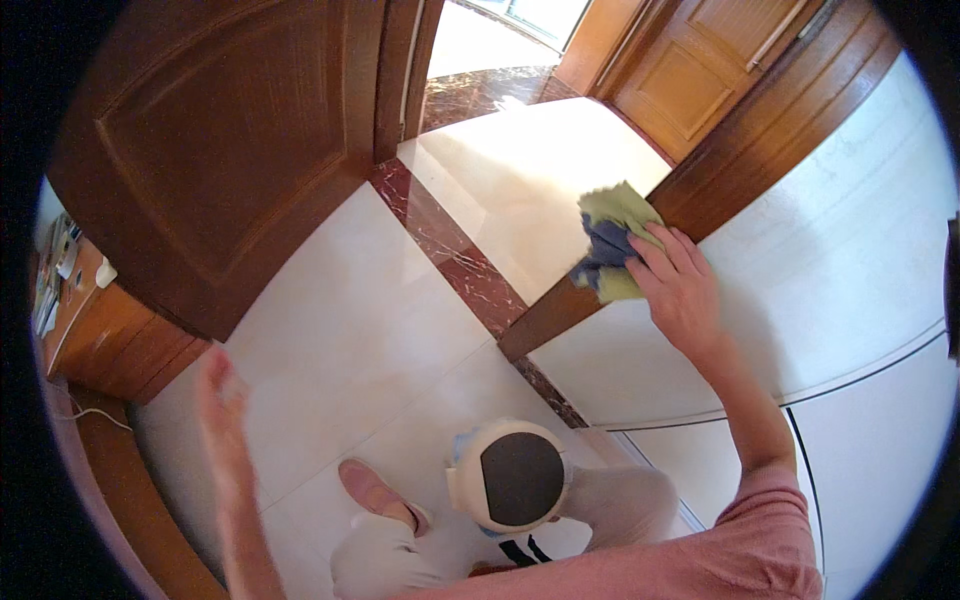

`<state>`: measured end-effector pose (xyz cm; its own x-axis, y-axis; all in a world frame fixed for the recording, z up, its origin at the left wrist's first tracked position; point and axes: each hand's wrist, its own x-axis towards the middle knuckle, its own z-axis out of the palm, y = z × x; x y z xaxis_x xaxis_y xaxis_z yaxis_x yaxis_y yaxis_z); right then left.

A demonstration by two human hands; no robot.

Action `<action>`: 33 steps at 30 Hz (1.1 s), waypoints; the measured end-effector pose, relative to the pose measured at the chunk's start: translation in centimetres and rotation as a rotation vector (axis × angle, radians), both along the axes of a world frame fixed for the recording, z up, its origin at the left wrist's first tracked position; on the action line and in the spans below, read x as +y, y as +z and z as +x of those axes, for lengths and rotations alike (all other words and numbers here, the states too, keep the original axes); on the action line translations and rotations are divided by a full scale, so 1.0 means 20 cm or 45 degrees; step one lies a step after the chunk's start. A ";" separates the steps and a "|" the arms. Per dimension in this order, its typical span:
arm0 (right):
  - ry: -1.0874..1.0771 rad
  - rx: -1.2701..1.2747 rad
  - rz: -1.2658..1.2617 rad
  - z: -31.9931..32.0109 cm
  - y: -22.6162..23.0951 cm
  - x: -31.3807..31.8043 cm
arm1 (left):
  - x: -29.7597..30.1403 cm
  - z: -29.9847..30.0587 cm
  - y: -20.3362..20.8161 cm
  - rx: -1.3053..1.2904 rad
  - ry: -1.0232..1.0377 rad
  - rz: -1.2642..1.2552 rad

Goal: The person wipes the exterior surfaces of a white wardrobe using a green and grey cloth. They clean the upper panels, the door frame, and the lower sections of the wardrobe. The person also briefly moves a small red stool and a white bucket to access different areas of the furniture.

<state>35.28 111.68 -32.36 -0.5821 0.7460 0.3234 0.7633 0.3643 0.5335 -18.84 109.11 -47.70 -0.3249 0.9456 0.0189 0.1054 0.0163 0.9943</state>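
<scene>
Brown doorframe (555,320) apparently touches the cloth (612,243) the right hand (682,292) holds.

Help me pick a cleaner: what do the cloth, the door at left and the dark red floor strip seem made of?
Cloth: probably soft fabric, matte; it crumples under the right hand. Door: wood or veneer, apparently varnished; brown grain and raised moulding show. Strip: looks like polished marble, given pale veins and sheen, though printed tile is possible.
</scene>
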 end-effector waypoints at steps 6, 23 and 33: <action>-0.072 -0.087 -0.455 0.01 -0.54 0.13 | -0.63 0.70 0.39 -0.430 -0.464 -0.348; -0.178 0.371 -0.460 0.02 -0.95 0.07 | -0.68 0.92 0.35 1.019 -0.606 0.233; -0.122 0.151 0.971 0.14 0.87 -0.30 | -0.74 0.90 0.29 0.939 -0.294 0.420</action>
<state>38.15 105.64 -14.99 -0.4556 0.3375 0.8237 0.8406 -0.1413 0.5229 -0.88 94.40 -41.97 0.0799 0.8955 0.4378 0.6950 -0.3649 0.6195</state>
